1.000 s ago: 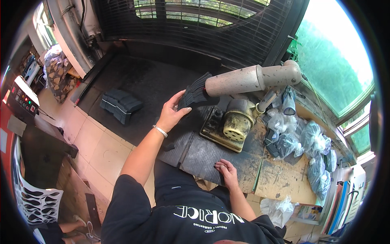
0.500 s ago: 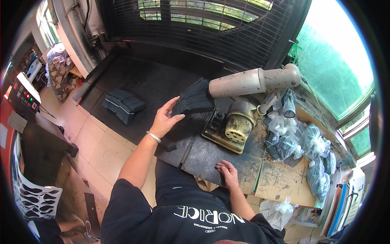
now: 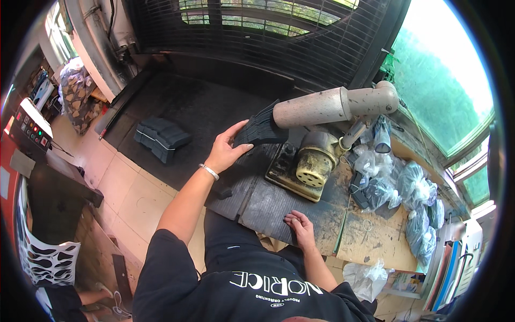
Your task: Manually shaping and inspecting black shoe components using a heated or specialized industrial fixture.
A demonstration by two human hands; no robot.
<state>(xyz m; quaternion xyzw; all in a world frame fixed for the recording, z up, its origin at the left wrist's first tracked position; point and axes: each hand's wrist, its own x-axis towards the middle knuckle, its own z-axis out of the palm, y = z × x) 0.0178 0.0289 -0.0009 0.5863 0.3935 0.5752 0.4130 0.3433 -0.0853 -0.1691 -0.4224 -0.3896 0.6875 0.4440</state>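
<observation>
My left hand (image 3: 225, 151) reaches forward and grips a fanned stack of dark flat pieces (image 3: 261, 129) that stands against the left end of a grey cylindrical machine (image 3: 322, 107). A metal bracelet sits on that wrist. My right hand (image 3: 300, 227) rests palm down with curled fingers on the black ribbed mat (image 3: 268, 201) at the near edge of the workbench, holding nothing. A yellowish motor housing (image 3: 313, 163) on a dirty base plate stands between the two hands, below the cylinder.
Another pile of dark flat pieces (image 3: 161, 138) lies on the black floor mat at the left. Several plastic bags of dark parts (image 3: 407, 188) crowd the bench's right side. A control box (image 3: 29, 129) and a white patterned basket (image 3: 45, 257) stand at far left.
My left hand has drawn slightly left and nearer while keeping hold of the dark stack. The right hand has stayed on the mat.
</observation>
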